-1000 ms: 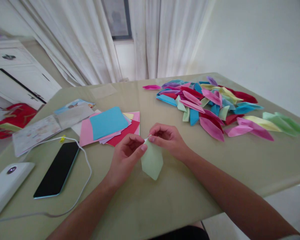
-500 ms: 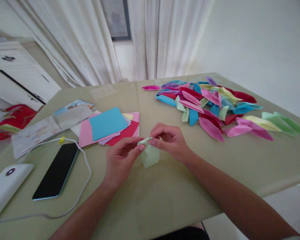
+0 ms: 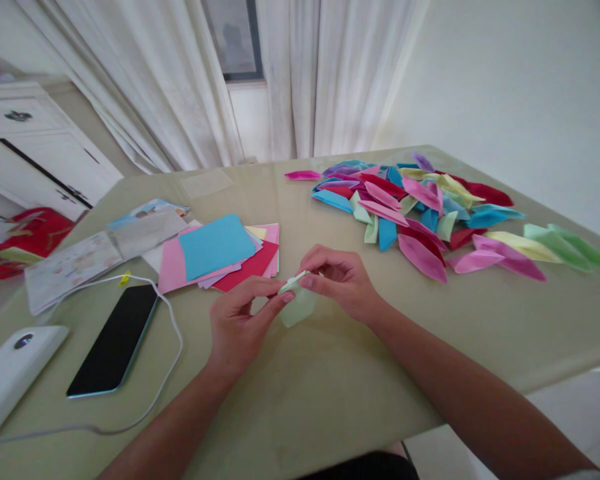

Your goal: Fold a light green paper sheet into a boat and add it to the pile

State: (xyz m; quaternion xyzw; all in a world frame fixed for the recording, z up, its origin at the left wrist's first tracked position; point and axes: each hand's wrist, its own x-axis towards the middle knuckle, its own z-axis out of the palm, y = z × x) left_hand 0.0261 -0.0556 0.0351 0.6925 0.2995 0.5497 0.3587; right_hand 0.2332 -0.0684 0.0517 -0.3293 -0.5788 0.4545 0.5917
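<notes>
A pale green sheet of paper is held up over the table, its upper edge folded into a narrow strip. My left hand pinches the left end of that fold between thumb and fingers. On the right end, my right hand grips the same fold, thumb toward me. The lower part of the sheet hangs below the fingers. Just beyond my left hand lies a stack of coloured paper, with a blue sheet on top and a red sheet showing below it.
A pile of folded paper pieces in many colours covers the table's back right. On the left are a black-screened phone, a white device, a white cable and printed packets.
The fold at the top of the green paper has tilted, and less of the sheet below it shows. Both hands keep their pinch, with only slight finger movement.
</notes>
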